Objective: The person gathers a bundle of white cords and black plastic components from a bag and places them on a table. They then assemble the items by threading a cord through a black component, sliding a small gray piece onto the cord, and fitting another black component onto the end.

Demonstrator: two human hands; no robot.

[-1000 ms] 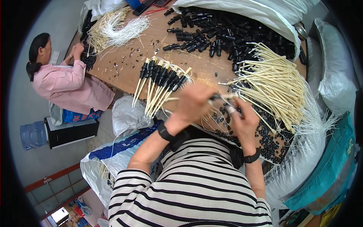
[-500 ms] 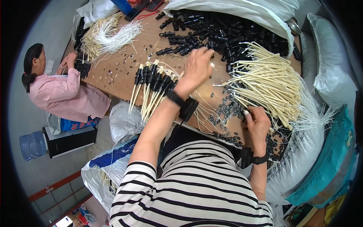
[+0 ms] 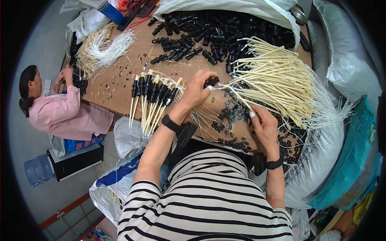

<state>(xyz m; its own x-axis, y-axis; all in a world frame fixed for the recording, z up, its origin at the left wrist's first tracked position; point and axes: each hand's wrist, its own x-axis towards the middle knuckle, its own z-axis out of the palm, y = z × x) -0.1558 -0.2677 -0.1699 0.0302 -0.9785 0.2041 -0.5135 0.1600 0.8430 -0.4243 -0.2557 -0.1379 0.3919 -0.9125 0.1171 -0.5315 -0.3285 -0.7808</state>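
My left hand (image 3: 196, 91) pinches a short black plastic connector (image 3: 212, 82) over the middle of the table. From the right, my right hand (image 3: 264, 125) grips a thin cream-coloured tube (image 3: 240, 99), its white wire end pointing at the connector. Whether that end touches the connector or goes inside is too small to tell. A pile of similar cream tubes (image 3: 277, 76) with white wire tails lies beyond my right hand. Left of my left hand rests a bundle of cream tubes fitted with black connectors (image 3: 152, 91). A heap of loose black connectors (image 3: 189, 42) spreads at the back.
Small dark clips (image 3: 231, 116) are scattered between my hands. A white sack (image 3: 229, 5) borders the connector heap. More white strands (image 3: 110, 48) lie at far left, near a co-worker in pink (image 3: 66, 108). Full sacks (image 3: 350, 60) line the right side.
My left hand has come back from the connector heap with a black connector. My right hand has lifted a cream tube from the pile, bringing its end towards the connector.
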